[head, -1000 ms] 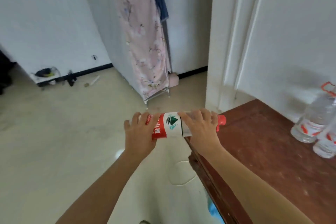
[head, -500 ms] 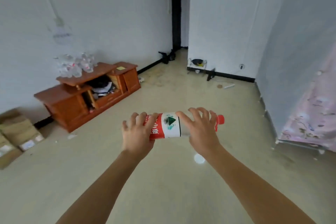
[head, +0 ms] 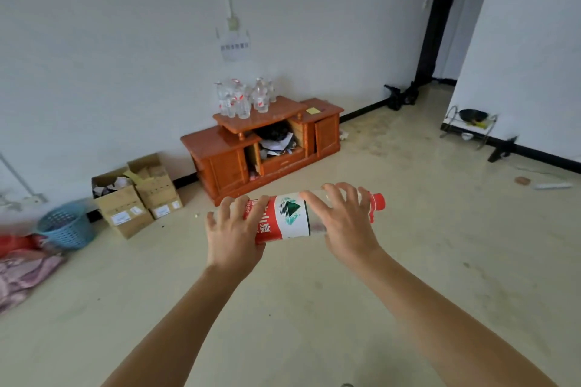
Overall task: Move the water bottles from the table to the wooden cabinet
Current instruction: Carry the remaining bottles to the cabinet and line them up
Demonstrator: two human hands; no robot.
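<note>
**Bottle held mid-room, cabinet at far wall**

Floor (head: 440, 261): smooth cream surface with a dull sheen, scuffed and stained in places.

Wall (head: 125, 41): plain white, flat, with a black skirting strip at its foot.

Wooden cabinet (head: 228, 168): low, glossy orange-brown timber with panelled doors and a raised centre shelf on turned posts. It stands against the far wall. Its open middle bay holds crumpled papers.

Cardboard boxes (head: 135, 195): two, brown, flaps open, on the floor left of the cabinet.

Basket (head: 64, 225): blue plastic, round, perforated, at the left.

Stored bottles (head: 243, 100): a cluster of clear plastic bottles standing upright on the cabinet's raised top.

Water bottle (head: 292, 218): clear plastic cylinder with a red-and-white wrap label bearing a green triangle. It lies horizontal in the air, near the camera and well apart from the cabinet, with its red cap (head: 377, 203) pointing right.

Left hand (head: 234, 234): fingers curled over the base end, grasping it.

Right hand (head: 347, 226): fingers spread and curled over the neck end, grasping it just short of the cap.
</note>
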